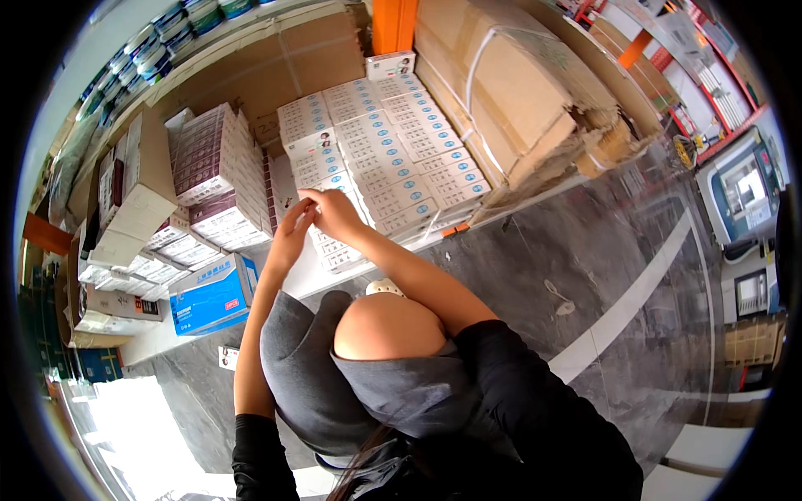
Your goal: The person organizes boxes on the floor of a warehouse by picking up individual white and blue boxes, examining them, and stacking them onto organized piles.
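Observation:
My left hand (293, 233) and my right hand (335, 216) meet at the fingers, over the shelf's front part. No object shows between them, but the overlapping fingers hide what lies inside. Just beyond and to the right are stacked rows of small white boxes (388, 163) with blue oval marks. One white box (311, 145) among them turns a printed picture upward. A similar box (390, 65) stands at the back by the orange post. Left of my hands, white and maroon boxes (216, 169) are piled high.
A blue carton (210, 297) sits at the shelf's front left. Large torn cardboard boxes (501, 94) bound with white straps flank the right side. An orange upright (395, 25) rises behind. My knees (388, 329) are close to the shelf edge. A printed card (229, 357) lies on the floor.

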Action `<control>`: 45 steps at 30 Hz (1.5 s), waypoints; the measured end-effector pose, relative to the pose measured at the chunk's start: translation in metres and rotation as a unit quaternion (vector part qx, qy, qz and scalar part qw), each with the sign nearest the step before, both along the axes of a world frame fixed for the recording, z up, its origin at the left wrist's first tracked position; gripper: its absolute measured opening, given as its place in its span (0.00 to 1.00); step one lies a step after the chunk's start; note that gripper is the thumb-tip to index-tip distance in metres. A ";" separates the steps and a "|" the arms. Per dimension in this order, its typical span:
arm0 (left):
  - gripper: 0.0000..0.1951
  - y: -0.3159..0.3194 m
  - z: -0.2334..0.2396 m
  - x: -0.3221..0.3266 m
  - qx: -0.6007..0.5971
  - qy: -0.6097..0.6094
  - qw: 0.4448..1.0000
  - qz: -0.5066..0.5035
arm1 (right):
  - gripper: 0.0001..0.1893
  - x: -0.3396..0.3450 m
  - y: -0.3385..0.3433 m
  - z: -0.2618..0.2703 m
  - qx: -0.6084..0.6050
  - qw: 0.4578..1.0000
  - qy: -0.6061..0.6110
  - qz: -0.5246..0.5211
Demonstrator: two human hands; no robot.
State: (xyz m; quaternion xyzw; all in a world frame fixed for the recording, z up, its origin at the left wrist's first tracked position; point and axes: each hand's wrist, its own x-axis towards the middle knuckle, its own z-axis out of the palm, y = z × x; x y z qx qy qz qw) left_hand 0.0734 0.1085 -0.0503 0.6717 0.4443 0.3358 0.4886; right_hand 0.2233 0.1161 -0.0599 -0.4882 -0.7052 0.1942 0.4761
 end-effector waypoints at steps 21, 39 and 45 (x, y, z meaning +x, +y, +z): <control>0.17 -0.018 -0.023 -0.042 -0.061 0.036 0.997 -0.024 | 0.15 -0.002 -0.018 -0.009 -0.105 0.990 -0.044 0.087; 0.20 -0.015 -0.066 -0.067 -0.048 0.027 0.998 -0.043 | 0.16 -0.013 -0.012 -0.025 -0.136 0.984 -0.042 0.109; 0.18 -0.034 -0.068 -0.073 0.003 -0.030 0.988 0.149 | 0.16 -0.028 -0.004 -0.023 -0.166 0.947 -0.174 0.212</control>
